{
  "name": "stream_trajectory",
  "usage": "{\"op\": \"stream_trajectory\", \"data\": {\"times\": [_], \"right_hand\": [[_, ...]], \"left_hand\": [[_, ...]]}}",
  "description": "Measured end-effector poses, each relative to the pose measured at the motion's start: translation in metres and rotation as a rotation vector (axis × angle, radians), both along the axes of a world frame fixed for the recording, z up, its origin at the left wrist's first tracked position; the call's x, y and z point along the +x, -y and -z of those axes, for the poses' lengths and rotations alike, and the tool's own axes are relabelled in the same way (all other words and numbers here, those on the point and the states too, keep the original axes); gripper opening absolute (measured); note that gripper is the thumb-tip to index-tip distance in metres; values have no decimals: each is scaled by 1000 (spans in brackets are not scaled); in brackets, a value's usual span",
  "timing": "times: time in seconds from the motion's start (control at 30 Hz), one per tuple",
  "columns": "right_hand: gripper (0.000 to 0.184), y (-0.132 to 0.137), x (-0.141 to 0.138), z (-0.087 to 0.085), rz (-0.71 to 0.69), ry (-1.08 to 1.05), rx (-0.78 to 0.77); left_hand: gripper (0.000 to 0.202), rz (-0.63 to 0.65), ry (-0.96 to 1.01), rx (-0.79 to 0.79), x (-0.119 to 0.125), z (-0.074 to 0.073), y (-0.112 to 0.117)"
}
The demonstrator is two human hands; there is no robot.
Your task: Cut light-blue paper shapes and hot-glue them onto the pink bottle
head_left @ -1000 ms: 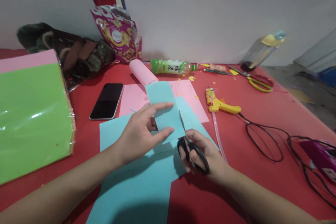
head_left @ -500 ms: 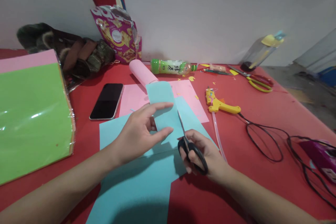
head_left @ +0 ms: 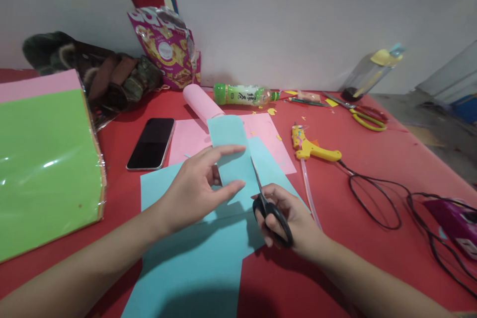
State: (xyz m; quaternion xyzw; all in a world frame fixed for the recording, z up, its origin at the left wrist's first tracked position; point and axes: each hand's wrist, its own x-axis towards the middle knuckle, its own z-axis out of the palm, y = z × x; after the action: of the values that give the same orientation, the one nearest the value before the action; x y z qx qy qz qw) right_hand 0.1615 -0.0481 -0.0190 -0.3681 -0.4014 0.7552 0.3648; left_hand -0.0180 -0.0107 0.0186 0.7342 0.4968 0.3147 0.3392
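A light-blue paper piece (head_left: 231, 134) is pinched in my left hand (head_left: 201, 184), with thumb and index finger on its face and the other fingers behind it. My right hand (head_left: 290, 218) has its fingers through the handles of black-handled scissors (head_left: 274, 218). The scissor blades point up along the paper's right edge; whether they touch it I cannot tell. Below both hands lie larger light-blue sheets (head_left: 190, 268), overlapping a pink sheet (head_left: 276, 134).
A phone (head_left: 152, 144) lies left, near plastic-wrapped coloured paper (head_left: 44, 159). Behind are a pink paper roll (head_left: 201, 102), a green-labelled bottle (head_left: 242, 94) and a snack bag (head_left: 166, 52). A yellow glue gun (head_left: 315, 150), its cord, and red-yellow scissors (head_left: 367, 117) occupy the right side.
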Motion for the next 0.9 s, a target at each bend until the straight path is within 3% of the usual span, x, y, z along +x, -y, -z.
{"op": "stream_trajectory", "data": {"times": [0.43, 0.9], "right_hand": [[50, 1, 0, 4, -28, -16, -3], [47, -2, 2, -6, -73, 47, 143]], "left_hand": [[40, 4, 3, -10, 0, 0, 1], [40, 83, 28, -72, 1, 3, 4]]}}
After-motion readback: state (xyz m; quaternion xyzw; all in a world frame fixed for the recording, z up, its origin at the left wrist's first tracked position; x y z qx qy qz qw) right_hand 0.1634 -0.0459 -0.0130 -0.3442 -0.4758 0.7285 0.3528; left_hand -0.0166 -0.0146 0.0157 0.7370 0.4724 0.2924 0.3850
